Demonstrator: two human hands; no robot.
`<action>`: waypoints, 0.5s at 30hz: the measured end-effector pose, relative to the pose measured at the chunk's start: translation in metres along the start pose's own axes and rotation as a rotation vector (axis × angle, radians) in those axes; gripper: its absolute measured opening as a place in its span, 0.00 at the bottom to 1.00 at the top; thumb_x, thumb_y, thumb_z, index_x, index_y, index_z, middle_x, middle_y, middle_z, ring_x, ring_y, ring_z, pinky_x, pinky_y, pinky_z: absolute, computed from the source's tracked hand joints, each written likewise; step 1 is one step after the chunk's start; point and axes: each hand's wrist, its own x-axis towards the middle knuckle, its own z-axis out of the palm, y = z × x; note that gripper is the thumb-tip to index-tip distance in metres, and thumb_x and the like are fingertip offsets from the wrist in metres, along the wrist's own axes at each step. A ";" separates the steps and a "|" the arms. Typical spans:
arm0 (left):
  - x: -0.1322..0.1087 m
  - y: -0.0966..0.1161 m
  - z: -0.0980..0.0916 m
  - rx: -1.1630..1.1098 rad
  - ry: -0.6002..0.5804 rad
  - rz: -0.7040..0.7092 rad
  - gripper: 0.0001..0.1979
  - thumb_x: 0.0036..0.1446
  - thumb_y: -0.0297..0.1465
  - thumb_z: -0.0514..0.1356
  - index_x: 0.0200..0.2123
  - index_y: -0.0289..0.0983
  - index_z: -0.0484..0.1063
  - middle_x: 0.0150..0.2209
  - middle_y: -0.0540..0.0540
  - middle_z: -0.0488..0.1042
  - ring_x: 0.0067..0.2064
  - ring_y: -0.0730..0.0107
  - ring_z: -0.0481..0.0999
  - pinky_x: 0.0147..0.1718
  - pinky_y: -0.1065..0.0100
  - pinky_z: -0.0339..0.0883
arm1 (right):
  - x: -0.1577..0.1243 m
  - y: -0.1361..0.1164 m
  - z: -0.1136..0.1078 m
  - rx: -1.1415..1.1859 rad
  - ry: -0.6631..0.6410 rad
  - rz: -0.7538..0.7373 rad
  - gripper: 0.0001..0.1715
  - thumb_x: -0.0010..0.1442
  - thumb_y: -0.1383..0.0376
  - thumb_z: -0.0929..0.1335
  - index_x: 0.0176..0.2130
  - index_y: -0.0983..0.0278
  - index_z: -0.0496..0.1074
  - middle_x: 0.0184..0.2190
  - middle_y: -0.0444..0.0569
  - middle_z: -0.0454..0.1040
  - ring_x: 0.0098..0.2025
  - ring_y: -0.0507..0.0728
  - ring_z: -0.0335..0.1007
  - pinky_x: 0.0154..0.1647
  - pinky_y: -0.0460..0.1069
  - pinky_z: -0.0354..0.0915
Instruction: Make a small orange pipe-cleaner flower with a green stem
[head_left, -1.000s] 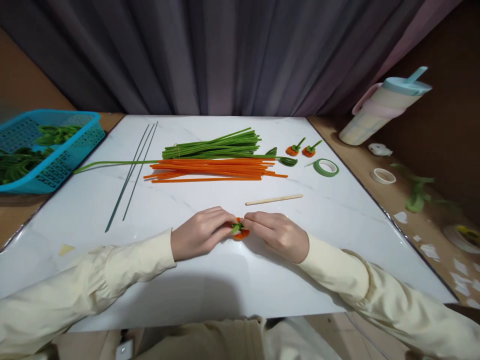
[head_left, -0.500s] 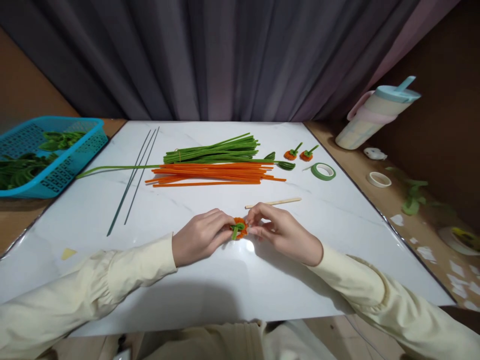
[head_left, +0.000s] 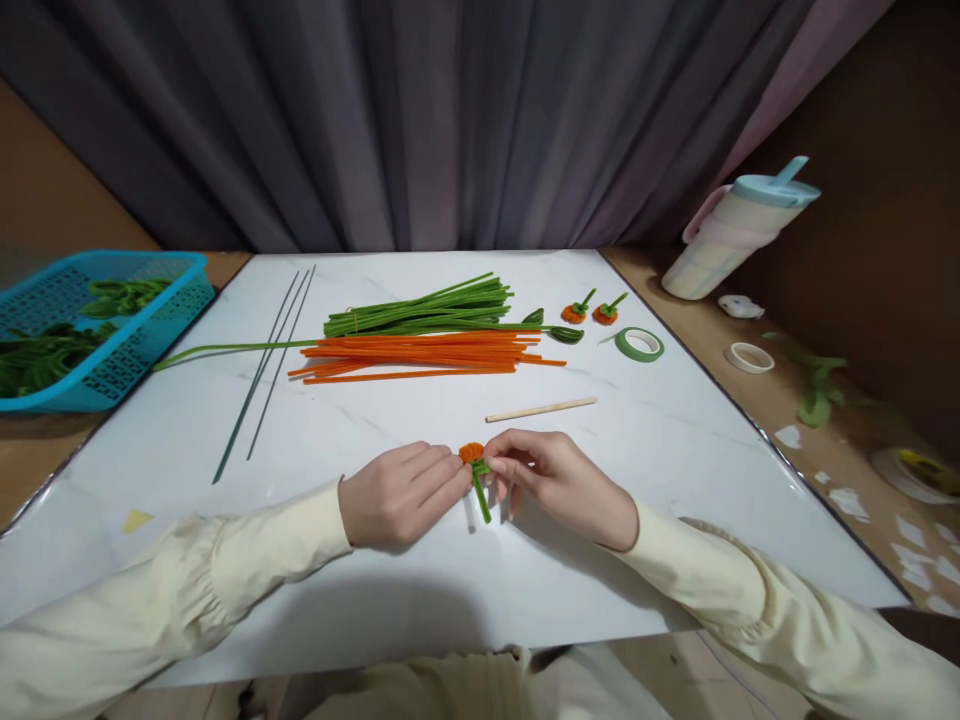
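Between my two hands is a small pipe-cleaner pumpkin [head_left: 472, 453], orange and ribbed, with a green stem pointing down toward me. My left hand [head_left: 409, 492] pinches its left side, fingers pressed together. From the right, my right hand [head_left: 559, 480] grips the green part at the stem's base between thumb and forefinger. A thin wooden stick [head_left: 540, 410] lies just beyond my right hand. Farther off rest a bundle of orange pipe cleaners [head_left: 420, 356] and a bundle of green pipe cleaners [head_left: 427, 307]. Two similar orange pumpkins [head_left: 574, 313] with green stems sit at the back right.
A blue basket [head_left: 169, 320] with green pieces stands at the left. Dark thin wires [head_left: 255, 385] lie on the white tabletop [head_left: 360, 640]. On the right are green tape [head_left: 640, 345], a white ring [head_left: 750, 357], a tumbler [head_left: 731, 240] and paper scraps [head_left: 851, 505].
The pumpkin has been turned in my fingers: its green stem now points down toward me and its ribbed orange side shows. Both hands sit slightly lower in view, which has shifted a little.
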 end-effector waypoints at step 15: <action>0.044 -0.029 -0.039 -0.445 -0.512 -0.427 0.08 0.62 0.32 0.50 0.36 0.35 0.67 0.32 0.46 0.72 0.33 0.70 0.72 0.30 0.71 0.63 | 0.012 0.005 -0.004 -0.056 -0.065 0.135 0.08 0.52 0.76 0.60 0.26 0.65 0.63 0.18 0.39 0.67 0.12 0.45 0.57 0.12 0.41 0.56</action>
